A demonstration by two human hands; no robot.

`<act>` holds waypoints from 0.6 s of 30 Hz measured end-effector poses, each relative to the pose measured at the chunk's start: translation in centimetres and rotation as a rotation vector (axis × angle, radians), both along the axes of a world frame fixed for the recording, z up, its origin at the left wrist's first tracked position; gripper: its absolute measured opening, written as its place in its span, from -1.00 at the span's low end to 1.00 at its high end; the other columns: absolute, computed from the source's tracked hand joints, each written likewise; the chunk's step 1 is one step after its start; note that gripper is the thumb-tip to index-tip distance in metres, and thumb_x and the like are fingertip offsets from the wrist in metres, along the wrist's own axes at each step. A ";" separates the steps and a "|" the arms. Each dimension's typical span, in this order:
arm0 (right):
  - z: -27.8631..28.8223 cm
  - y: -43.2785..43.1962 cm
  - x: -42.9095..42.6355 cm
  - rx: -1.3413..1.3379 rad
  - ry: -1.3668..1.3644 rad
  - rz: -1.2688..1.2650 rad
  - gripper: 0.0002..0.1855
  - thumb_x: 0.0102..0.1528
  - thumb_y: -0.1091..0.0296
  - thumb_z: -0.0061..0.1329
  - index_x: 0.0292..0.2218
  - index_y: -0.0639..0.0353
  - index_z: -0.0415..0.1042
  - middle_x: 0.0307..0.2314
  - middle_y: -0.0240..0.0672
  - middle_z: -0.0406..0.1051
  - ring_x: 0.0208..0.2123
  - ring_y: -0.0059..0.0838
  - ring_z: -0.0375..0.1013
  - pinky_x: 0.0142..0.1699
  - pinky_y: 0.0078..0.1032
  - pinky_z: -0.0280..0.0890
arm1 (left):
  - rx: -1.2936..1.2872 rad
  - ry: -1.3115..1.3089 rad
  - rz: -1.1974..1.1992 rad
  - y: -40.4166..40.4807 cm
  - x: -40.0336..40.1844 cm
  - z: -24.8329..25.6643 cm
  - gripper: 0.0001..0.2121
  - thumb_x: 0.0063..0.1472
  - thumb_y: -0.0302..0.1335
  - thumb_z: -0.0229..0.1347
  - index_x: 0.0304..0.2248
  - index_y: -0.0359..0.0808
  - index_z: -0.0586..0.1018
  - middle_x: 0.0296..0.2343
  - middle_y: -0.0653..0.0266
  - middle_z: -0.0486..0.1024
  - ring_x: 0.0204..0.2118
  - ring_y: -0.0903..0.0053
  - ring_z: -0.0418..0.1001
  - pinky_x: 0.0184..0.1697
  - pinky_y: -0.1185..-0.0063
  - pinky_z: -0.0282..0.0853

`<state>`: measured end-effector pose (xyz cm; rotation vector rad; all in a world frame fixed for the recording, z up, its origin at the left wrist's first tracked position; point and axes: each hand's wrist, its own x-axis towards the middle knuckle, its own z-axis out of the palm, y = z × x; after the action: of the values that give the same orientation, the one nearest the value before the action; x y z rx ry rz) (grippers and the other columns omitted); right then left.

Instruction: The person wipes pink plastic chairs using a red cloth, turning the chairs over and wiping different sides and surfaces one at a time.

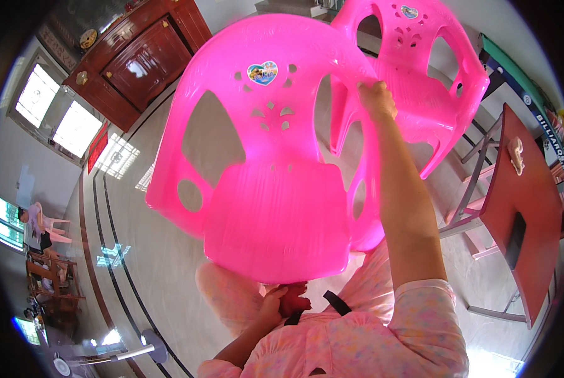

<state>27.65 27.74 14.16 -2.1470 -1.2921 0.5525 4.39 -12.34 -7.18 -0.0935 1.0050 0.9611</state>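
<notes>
A bright pink plastic armchair (277, 217) with cut-outs in its back stands in front of me, its seat edge over my knees. A heart-shaped sticker (262, 73) is on its backrest. My right hand (379, 99) grips the curved top rail where it slopes down to the armrest on the right. Low in the view, just below the front edge of the seat, my left hand (275, 302) is closed around a dark red cloth (294, 300). The lower part of the chair is hidden.
Behind on the right stands another pink plastic armchair (414, 108). A red-topped table (523, 189) with metal legs is at the right, a billiards table box (532, 90) beyond it. A wooden cabinet (145, 61) is at the upper left. A person (37, 227) sits far left, above a stand base (154, 346).
</notes>
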 end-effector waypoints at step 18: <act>-3.7 -13.4 5.9 -0.048 1.181 0.356 -0.56 0.03 0.11 -0.03 -0.17 0.28 0.32 -0.37 -0.28 0.40 -0.38 -0.53 0.42 -0.29 -0.57 0.37 | 0.626 0.068 -0.055 2.3 -0.9 1.2 -0.51 -0.16 -0.49 -0.03 -0.12 -0.43 0.30 -0.17 0.01 0.34 -0.11 0.14 0.30 0.00 0.21 0.16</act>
<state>33.56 14.31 10.49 -1.1537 -0.9066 1.6613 3.46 -10.08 -5.94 0.4878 0.7256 1.1935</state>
